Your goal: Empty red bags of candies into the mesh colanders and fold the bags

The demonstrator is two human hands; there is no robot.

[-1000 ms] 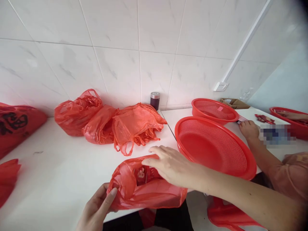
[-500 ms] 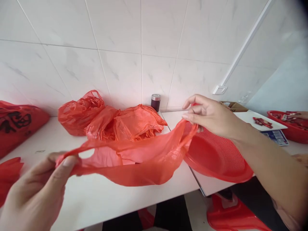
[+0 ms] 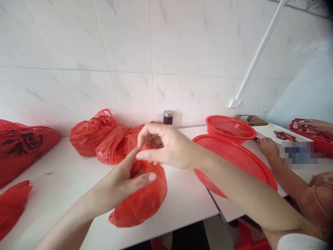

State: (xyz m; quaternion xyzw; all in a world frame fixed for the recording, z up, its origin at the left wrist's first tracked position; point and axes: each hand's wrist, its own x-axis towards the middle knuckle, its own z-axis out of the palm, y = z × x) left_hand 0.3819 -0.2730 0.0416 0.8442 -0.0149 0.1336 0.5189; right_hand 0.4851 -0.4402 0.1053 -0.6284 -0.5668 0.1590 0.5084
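A filled red plastic bag (image 3: 142, 199) hangs just above the white table (image 3: 65, 187) near its front edge. My left hand (image 3: 127, 177) grips the bag's gathered top from the left, thumb pointing right. Meeting it from the right, my right hand (image 3: 166, 146) pinches the bag's handles above the left hand. Both hands are closed on the same bag at its neck. What is inside the bag is hidden.
Several more red bags (image 3: 104, 137) lie against the tiled wall, with a dark jar (image 3: 168, 117) behind them. A printed red bag (image 3: 23, 147) lies at the left edge. Two red mesh baskets (image 3: 234, 156) stand to the right. Another person's hand (image 3: 267, 147) rests beyond them.
My hands held the bag stretched wide apart by its handles half a second ago. They have come together at the middle, and the bag now hangs bunched below them.
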